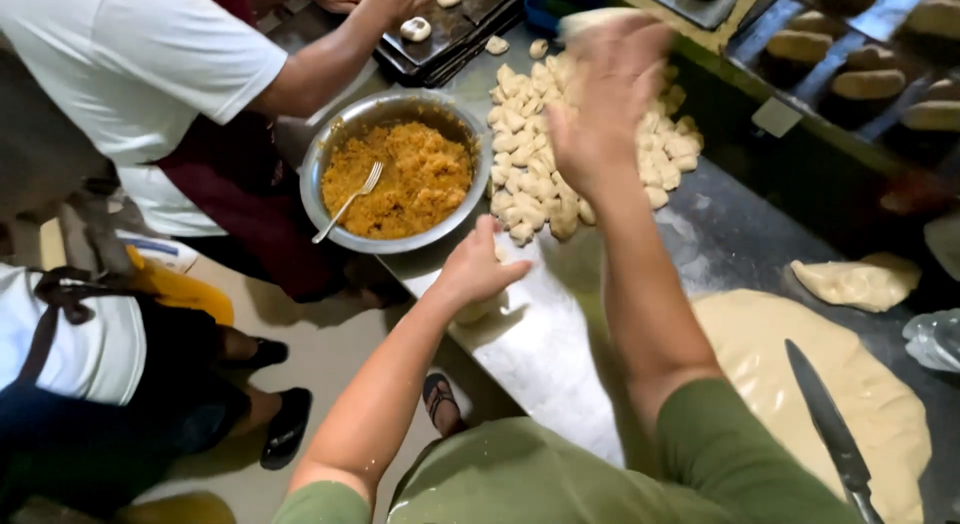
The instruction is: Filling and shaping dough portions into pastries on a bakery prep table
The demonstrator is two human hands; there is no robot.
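Observation:
My left hand [475,269] lies palm down on a small dough piece [478,308] near the front edge of the steel table [540,354]. Raised and motion-blurred, my right hand [605,94] hovers over a heap of cut dough pieces [520,154], with a pale lump of dough [590,22] at its fingertips. Left of the heap stands a steel bowl [325,149] of orange filling with a fork [348,202] in it.
A big flat sheet of dough [760,334] with a knife [830,429] on it lies at right, beside a smaller dough slab [855,281]. A co-worker in a white shirt [130,64] reaches to a dark tray [450,29] of dough balls. Loaves [868,84] sit top right. Another person [90,374] crouches at left.

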